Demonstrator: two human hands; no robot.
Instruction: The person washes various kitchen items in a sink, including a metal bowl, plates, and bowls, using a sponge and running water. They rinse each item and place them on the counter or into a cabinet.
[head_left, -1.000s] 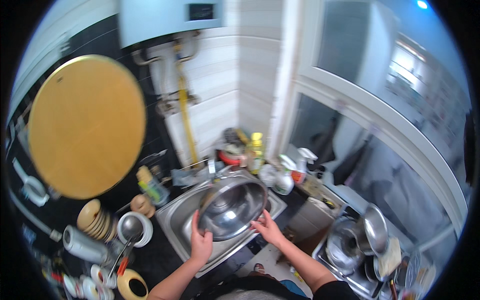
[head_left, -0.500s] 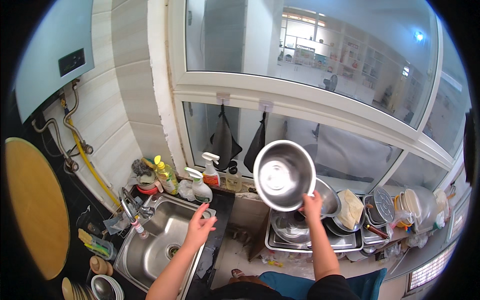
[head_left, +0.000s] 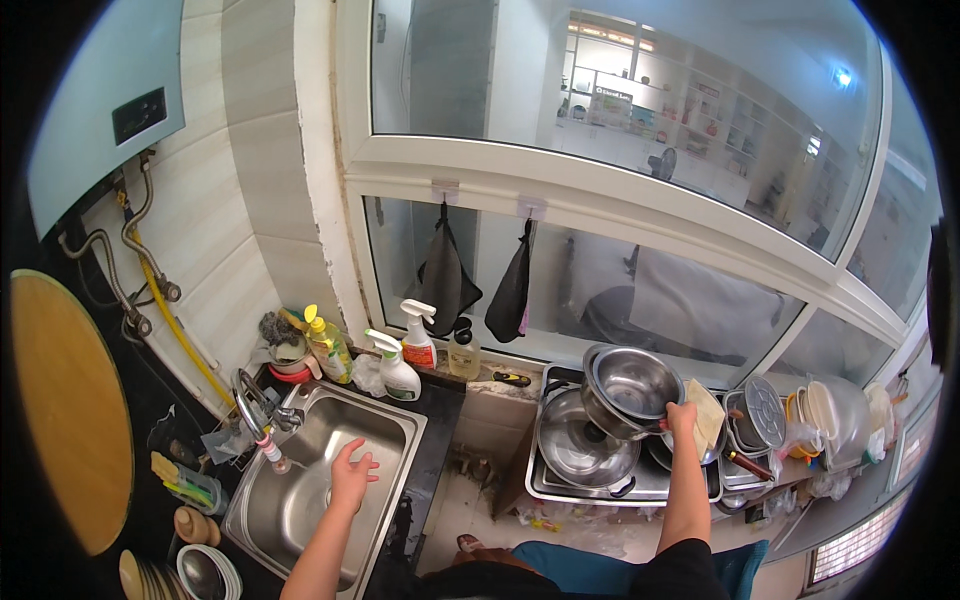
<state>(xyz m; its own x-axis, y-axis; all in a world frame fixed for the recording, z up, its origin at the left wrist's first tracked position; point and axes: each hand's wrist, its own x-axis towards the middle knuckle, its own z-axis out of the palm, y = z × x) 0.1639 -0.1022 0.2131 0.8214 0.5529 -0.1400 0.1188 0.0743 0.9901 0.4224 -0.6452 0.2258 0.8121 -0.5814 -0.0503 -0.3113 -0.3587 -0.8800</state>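
Head camera view: the steel bowl [head_left: 640,380] is on the person's right, above the crowded tray side of the scene, and the relation that matters most is between its round rim and the right hand [head_left: 683,418]. That hand pinches the bowl at the lower right of the edge, thumb and fingers drawn together on the metal, so nearly all of the bowl lies up and to the left of the grip, away from the body. Being round, it has no long axis to speak of; its mouth faces upward with a tilt toward the person. A second bowl [head_left: 603,408] shows its rim and wall along the left side, the two seemingly nested; whether the fingers take one rim or both, I cannot tell. Held from one side only, the weight appears to sit off to the left of the grip. Just below and left of the bowls is a shiny round lid [head_left: 570,458] with a dark knob, on a steel-rimmed tray [head_left: 562,492], and whether the bowls touch it is unclear. Right beside the gripping fingers is a pale flat piece [head_left: 708,415] lying over another pan. The right hand is plainly the nearer one. The left hand [head_left: 352,474] is well apart from the bowl, over the sink [head_left: 290,500], with its fingers spread and nothing in them, to the right of the faucet [head_left: 245,400].
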